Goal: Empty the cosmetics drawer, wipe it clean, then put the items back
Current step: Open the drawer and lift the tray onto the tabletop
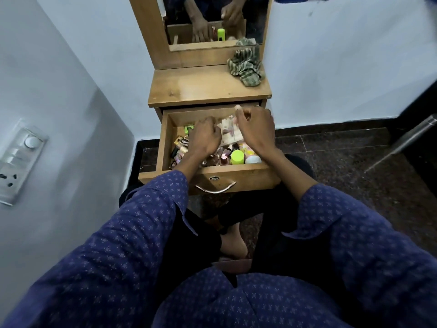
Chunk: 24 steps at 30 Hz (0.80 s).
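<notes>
Drawer [165,138]: pulled open toward the person, full of cosmetics. Left hand [205,138]: fingers curled down among bottles; hold not discernible. Right hand [254,131]: pinches pale packet [230,134] near back edge.

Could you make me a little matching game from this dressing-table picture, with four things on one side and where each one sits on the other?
Things:
1. striped cloth
2. bright green cap
3. metal handle
4. switch panel

Places:
A. on the wall at the left
B. inside the open drawer, near its front
C. on the tabletop, at the right by the mirror
D. on the outside of the drawer front

Pairs: 1-C, 2-B, 3-D, 4-A
</notes>
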### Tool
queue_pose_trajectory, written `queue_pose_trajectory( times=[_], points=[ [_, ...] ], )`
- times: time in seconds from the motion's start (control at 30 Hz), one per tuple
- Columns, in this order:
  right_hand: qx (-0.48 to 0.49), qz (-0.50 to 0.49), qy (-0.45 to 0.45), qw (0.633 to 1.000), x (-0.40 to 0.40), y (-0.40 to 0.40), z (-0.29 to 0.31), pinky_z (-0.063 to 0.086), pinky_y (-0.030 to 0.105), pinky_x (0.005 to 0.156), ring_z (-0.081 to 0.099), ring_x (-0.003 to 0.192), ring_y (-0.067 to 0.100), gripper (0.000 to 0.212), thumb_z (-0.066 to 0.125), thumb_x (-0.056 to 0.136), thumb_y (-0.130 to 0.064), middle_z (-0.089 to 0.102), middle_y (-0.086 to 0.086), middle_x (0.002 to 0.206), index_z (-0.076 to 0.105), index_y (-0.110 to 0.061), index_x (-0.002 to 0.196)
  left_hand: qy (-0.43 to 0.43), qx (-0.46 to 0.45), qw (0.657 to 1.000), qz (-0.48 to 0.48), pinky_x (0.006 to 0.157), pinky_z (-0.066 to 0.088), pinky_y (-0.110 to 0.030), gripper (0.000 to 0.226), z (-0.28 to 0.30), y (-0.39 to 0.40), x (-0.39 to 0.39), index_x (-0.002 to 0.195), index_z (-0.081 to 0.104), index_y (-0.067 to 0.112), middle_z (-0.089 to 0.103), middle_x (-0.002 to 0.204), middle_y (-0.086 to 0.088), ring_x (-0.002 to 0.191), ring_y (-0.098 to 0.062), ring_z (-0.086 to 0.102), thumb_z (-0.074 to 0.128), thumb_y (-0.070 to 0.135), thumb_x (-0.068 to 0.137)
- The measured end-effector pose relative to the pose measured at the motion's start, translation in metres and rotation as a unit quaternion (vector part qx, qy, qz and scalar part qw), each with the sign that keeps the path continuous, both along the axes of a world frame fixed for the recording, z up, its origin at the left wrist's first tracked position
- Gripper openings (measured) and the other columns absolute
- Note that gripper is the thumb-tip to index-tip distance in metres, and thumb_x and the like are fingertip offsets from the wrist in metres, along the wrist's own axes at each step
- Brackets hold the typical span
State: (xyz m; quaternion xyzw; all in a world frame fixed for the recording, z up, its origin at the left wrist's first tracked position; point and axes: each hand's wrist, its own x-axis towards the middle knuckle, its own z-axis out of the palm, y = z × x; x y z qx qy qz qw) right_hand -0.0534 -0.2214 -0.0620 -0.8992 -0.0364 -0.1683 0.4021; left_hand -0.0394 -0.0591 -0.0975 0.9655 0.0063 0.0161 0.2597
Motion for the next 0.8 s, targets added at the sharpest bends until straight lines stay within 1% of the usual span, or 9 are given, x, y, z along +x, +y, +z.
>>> queue_pose_trajectory(
  times=[0.07, 0.13, 0.33, 0.43, 0.5, 0.57, 0.63, 0.67, 0.8],
  points=[
    [-0.017, -0.055, -0.011, 0.998, 0.013, 0.005, -0.015, 0.043, 0.031, 0.067, 0.062, 0.08, 0.015, 0.031, 0.048, 0.105, -0.03, 0.065, -0.006, 0.087, 0.066, -0.017, 0.084, 0.001, 0.002, 1.0, 0.019, 0.11, 0.043, -0.061, 0.027, -0.005, -0.01, -0.002, 0.121, 0.062, 0.011, 0.067, 0.122, -0.011, 0.121, -0.03, 0.059, 0.046, 0.027, 0.107],
    [-0.059, -0.043, -0.014, 0.997, 0.015, 0.007, -0.03, 0.049, 0.031, 0.078, 0.058, 0.097, 0.016, 0.011, 0.055, 0.101, -0.021, 0.062, -0.002, 0.105, 0.065, -0.017, 0.102, 0.027, 0.002, 0.999, 0.026, 0.113, 0.038, -0.065, 0.026, -0.017, -0.015, -0.005, 0.119, 0.06, 0.013, 0.067, 0.119, -0.009, 0.12, -0.03, 0.06, 0.044, 0.031, 0.109],
    [-0.134, -0.063, 0.015, 0.989, 0.019, 0.006, -0.042, 0.056, 0.041, 0.095, 0.058, 0.125, 0.029, 0.042, 0.063, 0.091, -0.007, 0.062, 0.012, 0.131, 0.06, -0.004, 0.132, 0.062, 0.016, 0.997, 0.035, 0.123, 0.016, -0.071, 0.036, -0.018, -0.013, -0.002, 0.131, 0.058, 0.011, 0.066, 0.133, -0.011, 0.146, -0.036, 0.041, 0.044, 0.036, 0.111],
    [-0.137, -0.038, 0.025, 0.989, 0.019, 0.008, -0.047, 0.056, 0.042, 0.095, 0.061, 0.123, 0.031, 0.048, 0.063, 0.09, -0.005, 0.063, 0.015, 0.13, 0.056, -0.002, 0.137, 0.069, -0.027, 0.996, 0.042, 0.123, 0.019, -0.068, 0.04, -0.02, -0.012, -0.001, 0.137, 0.056, 0.011, 0.067, 0.132, -0.009, 0.141, -0.034, 0.047, 0.046, 0.039, 0.109],
    [-0.116, -0.034, 0.019, 0.992, 0.02, 0.006, -0.048, 0.057, 0.041, 0.09, 0.064, 0.113, 0.029, 0.046, 0.061, 0.089, 0.0, 0.064, 0.013, 0.125, 0.056, -0.002, 0.135, 0.062, -0.098, 0.991, 0.064, 0.115, 0.038, -0.064, 0.042, -0.022, -0.007, 0.0, 0.137, 0.057, 0.011, 0.07, 0.122, -0.007, 0.123, -0.031, 0.061, 0.049, 0.039, 0.107],
    [-0.082, -0.044, 0.01, 0.996, 0.024, 0.004, -0.049, 0.057, 0.04, 0.085, 0.065, 0.104, 0.027, 0.042, 0.058, 0.088, 0.006, 0.064, 0.011, 0.121, 0.058, -0.003, 0.129, 0.06, -0.182, 0.978, 0.088, 0.092, 0.059, -0.048, 0.038, -0.019, -0.006, -0.001, 0.137, 0.056, 0.007, 0.07, 0.115, -0.006, 0.098, -0.024, 0.07, 0.051, 0.032, 0.108],
    [-0.041, -0.053, 0.006, 0.998, 0.028, 0.002, -0.05, 0.059, 0.042, 0.085, 0.066, 0.101, 0.024, 0.038, 0.057, 0.088, 0.009, 0.065, 0.007, 0.119, 0.06, -0.007, 0.123, 0.048, -0.211, 0.97, 0.108, 0.07, 0.057, -0.019, 0.034, -0.015, -0.005, -0.001, 0.139, 0.056, 0.005, 0.067, 0.121, -0.005, 0.086, -0.01, 0.065, 0.053, 0.02, 0.109],
    [-0.026, -0.055, 0.005, 0.998, 0.029, 0.002, -0.051, 0.059, 0.042, 0.085, 0.066, 0.1, 0.022, 0.035, 0.057, 0.089, 0.009, 0.066, 0.006, 0.118, 0.061, -0.009, 0.12, 0.039, -0.218, 0.968, 0.115, 0.065, 0.055, -0.014, 0.035, -0.013, -0.005, -0.001, 0.141, 0.056, 0.004, 0.065, 0.125, -0.005, 0.085, -0.007, 0.063, 0.053, 0.017, 0.109],
    [0.022, -0.063, 0.007, 0.998, 0.028, -0.003, -0.046, 0.056, 0.032, 0.084, 0.065, 0.1, 0.016, 0.027, 0.062, 0.09, 0.006, 0.068, 0.0, 0.114, 0.066, -0.012, 0.109, 0.032, -0.297, 0.943, 0.147, 0.066, 0.061, -0.022, 0.04, -0.014, -0.002, 0.002, 0.146, 0.054, 0.005, 0.066, 0.124, -0.003, 0.083, -0.006, 0.067, 0.056, 0.011, 0.106]
  ],
)
